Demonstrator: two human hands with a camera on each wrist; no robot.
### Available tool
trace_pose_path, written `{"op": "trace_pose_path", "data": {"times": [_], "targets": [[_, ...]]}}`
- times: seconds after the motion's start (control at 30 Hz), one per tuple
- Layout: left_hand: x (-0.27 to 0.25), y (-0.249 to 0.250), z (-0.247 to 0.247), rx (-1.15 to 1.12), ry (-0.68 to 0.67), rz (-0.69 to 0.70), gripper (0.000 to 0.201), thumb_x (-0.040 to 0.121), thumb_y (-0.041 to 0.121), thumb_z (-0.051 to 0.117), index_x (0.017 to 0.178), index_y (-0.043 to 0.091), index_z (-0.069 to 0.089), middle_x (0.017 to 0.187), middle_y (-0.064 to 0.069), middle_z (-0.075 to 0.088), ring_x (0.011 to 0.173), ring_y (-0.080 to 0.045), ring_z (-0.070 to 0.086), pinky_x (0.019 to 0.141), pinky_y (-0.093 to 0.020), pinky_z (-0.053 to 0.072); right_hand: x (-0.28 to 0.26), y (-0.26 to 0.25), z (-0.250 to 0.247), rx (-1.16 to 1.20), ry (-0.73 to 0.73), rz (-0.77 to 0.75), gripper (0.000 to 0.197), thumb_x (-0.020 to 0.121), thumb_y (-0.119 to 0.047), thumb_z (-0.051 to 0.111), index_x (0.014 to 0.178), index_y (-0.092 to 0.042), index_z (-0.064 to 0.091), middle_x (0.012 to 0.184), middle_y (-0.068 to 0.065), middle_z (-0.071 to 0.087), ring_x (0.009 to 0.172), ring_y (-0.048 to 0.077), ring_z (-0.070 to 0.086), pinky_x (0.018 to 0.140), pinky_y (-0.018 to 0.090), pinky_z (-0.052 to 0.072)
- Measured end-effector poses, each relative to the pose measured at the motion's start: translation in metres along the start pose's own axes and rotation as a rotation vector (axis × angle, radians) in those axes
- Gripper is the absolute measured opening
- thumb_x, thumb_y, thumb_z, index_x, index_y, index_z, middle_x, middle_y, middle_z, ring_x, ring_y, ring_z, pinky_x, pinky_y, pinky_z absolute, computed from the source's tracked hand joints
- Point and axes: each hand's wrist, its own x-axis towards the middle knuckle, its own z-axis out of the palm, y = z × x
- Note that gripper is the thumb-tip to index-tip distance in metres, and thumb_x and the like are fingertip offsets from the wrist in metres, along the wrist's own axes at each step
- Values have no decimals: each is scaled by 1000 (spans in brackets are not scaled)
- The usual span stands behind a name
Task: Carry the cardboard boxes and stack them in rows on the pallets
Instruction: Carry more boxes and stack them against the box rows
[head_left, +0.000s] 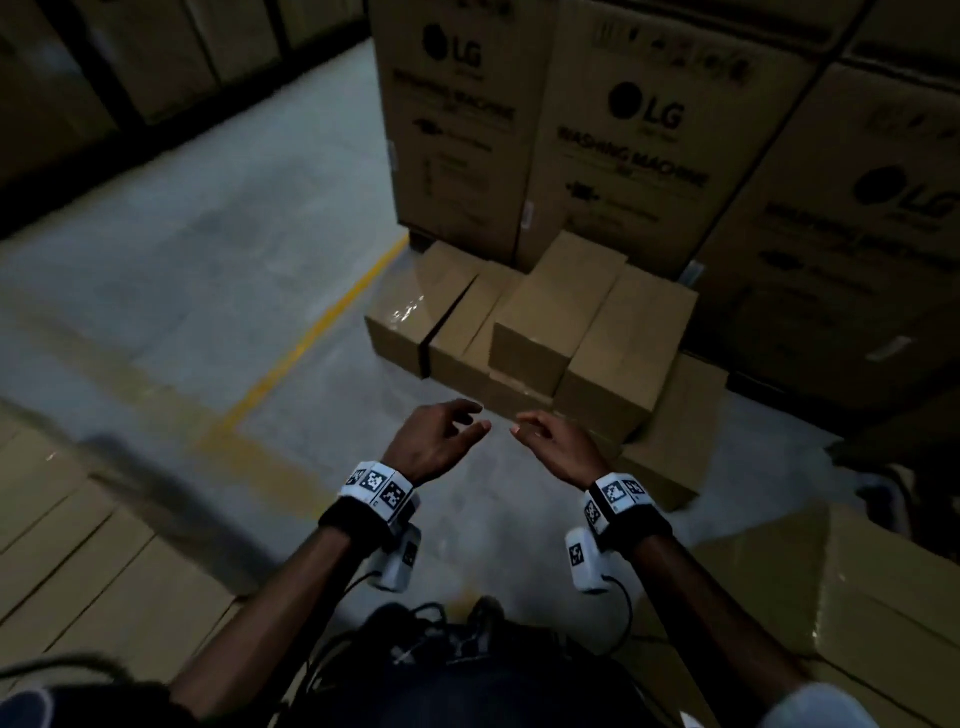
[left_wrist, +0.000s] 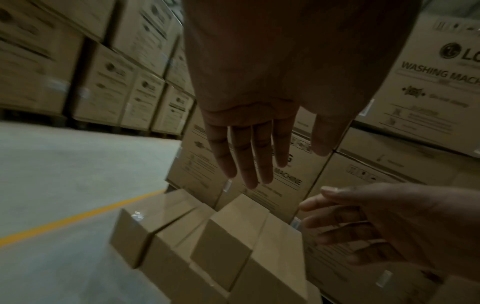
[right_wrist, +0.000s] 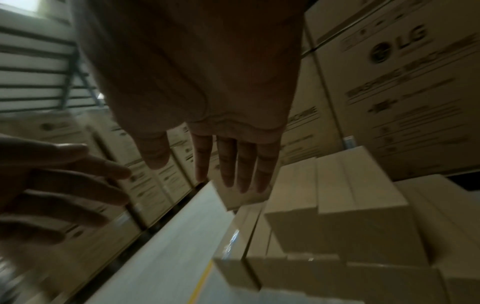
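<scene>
Head view: we reach for plain brown cardboard boxes (head_left: 540, 317) at twelve o'clock.
Left hand (head_left: 431, 441) and right hand (head_left: 558, 447) spread, empty; boxes look stiff, probably light, so grip opposite sides.

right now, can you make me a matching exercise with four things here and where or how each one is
Things:
1. left hand
2. right hand
3. yellow floor line
4. washing machine cartons

States or places:
A. painted on the concrete, left of the plain boxes
B. stacked tall behind the plain boxes
C. open, empty, nearer the yellow line
D. open, empty, nearer the plain boxes

Pairs: 1-C, 2-D, 3-A, 4-B
</scene>
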Motion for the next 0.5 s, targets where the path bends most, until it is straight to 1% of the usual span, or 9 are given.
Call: {"op": "trace_pose_path", "data": {"times": [0.07,0.17,0.23,0.3,0.37,0.4,0.47,0.5], "targets": [[43,14,3,11,-31,27,52,100,55,55,138,21,62,126,0,71,99,-14,70,89,-36,57,23,11,-29,36,41,23,43,96,-53,63,132,-28,66,133,-4,67,122,15,62,105,39,50],[101,24,5,69,-101,58,50,101,52,55,137,18,63,125,-2,72,99,-15,71,89,-37,56,54,26,-59,66,87,78,44,95,-54,63,131,-28,66,128,-5,70,116,15,65,101,37,52],[144,26,6,78,-137,65,56,98,57,55,136,17,64,124,-2,72,98,-15,72,89,-37,57,78,35,-74,71,99,116,41,96,-51,63,129,-27,67,126,-4,71,115,15,64,101,37,51],[190,25,6,76,-163,64,64,93,64,52,135,18,65,125,-1,72,98,-14,72,89,-38,57,106,43,-87,79,103,138,39,97,-49,63,128,-26,67,126,-3,71,118,16,64,105,39,49],[234,21,7,83,-196,59,59,95,61,55,135,18,64,125,0,72,101,-14,71,90,-34,56,135,49,-98,109,115,171,38,97,-48,64,127,-24,68,125,-2,71,118,17,64,105,38,50],[261,19,7,91,-212,56,54,98,57,57,135,19,64,125,-1,72,102,-14,71,89,-32,55,155,53,-107,124,127,198,37,98,-45,65,128,-23,68,124,-1,71,117,17,65,101,33,52],[313,14,6,99,-239,60,50,99,54,57,133,19,65,124,-1,73,102,-14,71,88,-30,54,193,57,-123,159,153,242,34,99,-41,65,127,-22,68,120,-1,72,111,17,67,86,19,52],[334,12,6,108,-246,64,50,99,54,57,133,18,66,125,-2,72,102,-15,71,88,-31,54,209,57,-130,174,163,258,32,99,-41,65,124,-22,69,118,-3,71,108,15,67,80,14,50]]}}
